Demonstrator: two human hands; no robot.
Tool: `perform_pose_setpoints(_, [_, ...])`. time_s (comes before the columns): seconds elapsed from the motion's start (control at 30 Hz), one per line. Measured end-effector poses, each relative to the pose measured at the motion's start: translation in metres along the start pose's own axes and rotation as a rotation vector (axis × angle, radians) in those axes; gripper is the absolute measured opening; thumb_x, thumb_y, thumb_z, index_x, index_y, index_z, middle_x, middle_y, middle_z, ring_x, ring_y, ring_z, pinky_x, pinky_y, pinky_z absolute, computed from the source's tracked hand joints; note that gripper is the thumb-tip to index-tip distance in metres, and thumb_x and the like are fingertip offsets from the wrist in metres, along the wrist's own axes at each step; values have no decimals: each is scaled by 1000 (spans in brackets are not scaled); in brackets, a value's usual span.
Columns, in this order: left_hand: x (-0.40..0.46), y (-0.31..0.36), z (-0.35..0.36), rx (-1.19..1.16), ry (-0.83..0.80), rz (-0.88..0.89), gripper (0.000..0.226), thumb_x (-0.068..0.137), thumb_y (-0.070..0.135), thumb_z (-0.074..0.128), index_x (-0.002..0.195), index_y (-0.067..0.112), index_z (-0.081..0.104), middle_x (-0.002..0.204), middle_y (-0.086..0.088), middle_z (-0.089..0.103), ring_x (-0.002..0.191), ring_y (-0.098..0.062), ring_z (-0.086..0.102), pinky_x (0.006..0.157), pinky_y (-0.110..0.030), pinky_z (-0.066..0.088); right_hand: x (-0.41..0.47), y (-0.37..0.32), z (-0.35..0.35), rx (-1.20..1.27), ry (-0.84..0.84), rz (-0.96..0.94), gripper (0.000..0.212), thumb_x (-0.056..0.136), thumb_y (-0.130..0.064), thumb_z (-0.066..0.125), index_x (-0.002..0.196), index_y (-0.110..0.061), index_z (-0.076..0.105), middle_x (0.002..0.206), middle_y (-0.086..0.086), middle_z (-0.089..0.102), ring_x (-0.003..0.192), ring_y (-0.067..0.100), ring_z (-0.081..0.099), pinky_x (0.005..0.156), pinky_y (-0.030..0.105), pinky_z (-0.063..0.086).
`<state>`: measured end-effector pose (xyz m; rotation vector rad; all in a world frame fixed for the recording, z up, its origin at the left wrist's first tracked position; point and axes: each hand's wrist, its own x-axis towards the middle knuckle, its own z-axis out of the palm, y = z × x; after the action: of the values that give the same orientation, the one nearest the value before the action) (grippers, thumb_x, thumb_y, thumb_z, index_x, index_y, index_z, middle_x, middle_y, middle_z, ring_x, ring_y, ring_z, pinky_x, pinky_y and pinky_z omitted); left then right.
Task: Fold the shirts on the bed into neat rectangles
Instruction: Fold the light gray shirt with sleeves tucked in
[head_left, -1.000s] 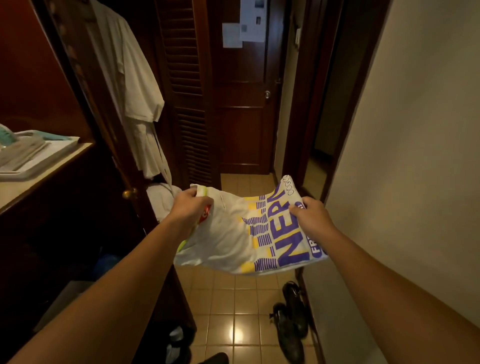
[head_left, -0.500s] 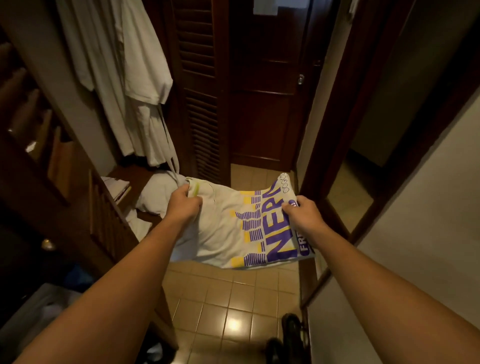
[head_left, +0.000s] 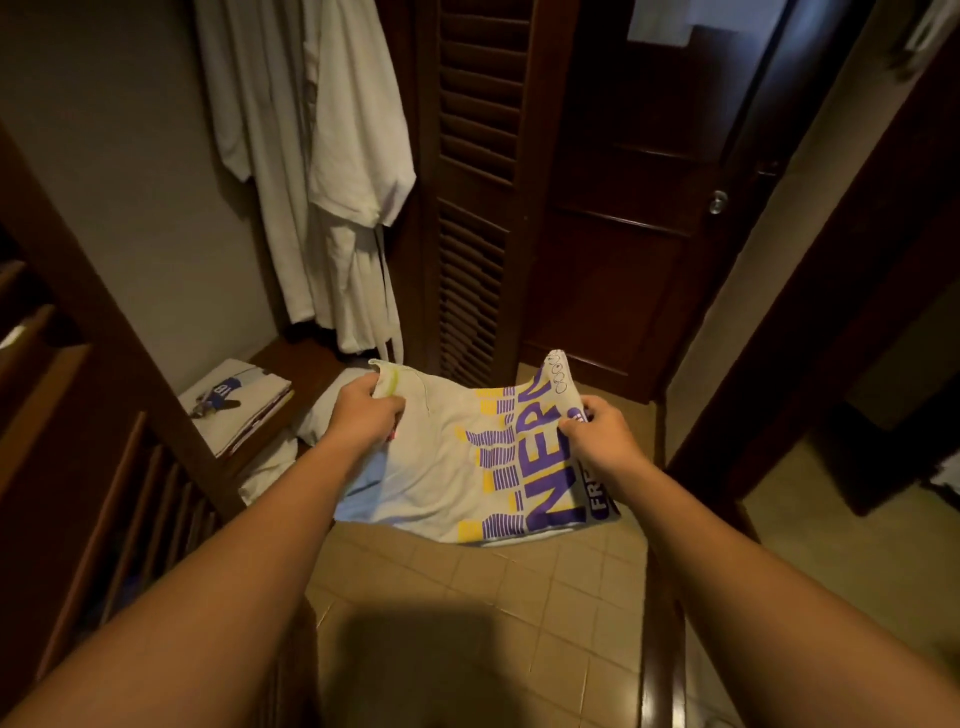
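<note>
A narrow, dim dressing area with a tan tiled floor (head_left: 467, 613) and dark wood joinery fills the view. At the far left, a wooden shelf unit (head_left: 104, 415) with slatted sides rises from the floor. Just past it, on a low wooden ledge (head_left: 291, 358), lies a folded shirt (head_left: 234, 400) showing a small blue printed figure, with a heap of white cloth (head_left: 270, 462) below and beside it. Above the ledge, white bathrobes (head_left: 332, 171) hang against the pale wall, a belt trailing down toward the ledge.

The left hand (head_left: 363, 413) has a closed grip on the near-left edge of a white T-shirt (head_left: 447, 467), fingers curled round a bunched part with a yellow-green trim. The shirt is held in the air above the floor, spread roughly flat between both hands and sagging a little in the middle; its right half carries large purple lettering with yellow blocks and striped bars. Behind it stands a louvred wooden door (head_left: 478, 182), and next to that a panelled door (head_left: 649, 208) with a round metal knob (head_left: 719, 201).

The right hand (head_left: 602, 441) pinches the shirt's right edge, thumb on top of the printed fabric. Further right, a dark door frame (head_left: 810, 291) opens onto another dim room.
</note>
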<state>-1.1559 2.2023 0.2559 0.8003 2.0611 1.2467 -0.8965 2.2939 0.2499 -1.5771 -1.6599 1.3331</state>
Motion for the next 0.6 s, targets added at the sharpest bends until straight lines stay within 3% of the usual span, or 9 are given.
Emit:
perform_pose_setpoints(0.07, [26, 5, -3, -31, 9, -47, 21, 87, 3, 67, 108, 2, 68, 94, -23, 71, 75, -29, 64, 61, -33, 52, 37, -13, 12, -19, -28, -4, 30, 103, -18, 54, 132, -20, 47, 99, -6, 63, 85, 12, 69, 60, 25, 55])
perform_pose_setpoints(0.2, [72, 9, -19, -65, 64, -136, 24, 77, 8, 73, 99, -1, 71, 94, -24, 73, 79, -31, 68, 73, -48, 59, 97, -42, 38, -39, -76, -17, 35, 103, -16, 56, 136, -15, 46, 104, -1, 64, 80, 10, 67, 58, 23, 52])
perform_pose_setpoints(0.27, [95, 11, -26, -78, 118, -164, 14, 79, 5, 73, 92, 0, 74, 86, -20, 72, 76, -29, 65, 70, -42, 56, 124, -58, 52, -46, -101, -47, 36, 102, -17, 59, 136, -14, 48, 109, 2, 65, 80, 9, 65, 60, 23, 52])
perform_pose_setpoints(0.33, [119, 12, -28, -105, 164, -173, 7, 80, 3, 73, 85, 7, 75, 82, -15, 71, 76, -28, 64, 71, -38, 54, 150, -73, 66, -61, -139, -84, 36, 101, -18, 59, 136, -16, 51, 98, -5, 63, 79, 9, 65, 61, 24, 53])
perform_pose_setpoints(0.47, [161, 14, -29, -173, 225, -225, 11, 82, 0, 70, 84, 10, 74, 80, -14, 70, 73, -26, 63, 71, -37, 53, 212, -101, 90, -100, -229, -134, 34, 101, -22, 60, 134, -20, 53, 108, -1, 66, 81, 9, 66, 65, 27, 56])
perform_pose_setpoints(0.6, [201, 16, -30, -293, 289, -313, 18, 82, -4, 68, 92, 10, 76, 81, -11, 74, 68, -23, 66, 67, -31, 54, 278, -138, 107, -106, -372, -140, 38, 100, -22, 61, 137, -19, 51, 103, -2, 66, 84, 14, 70, 63, 29, 58])
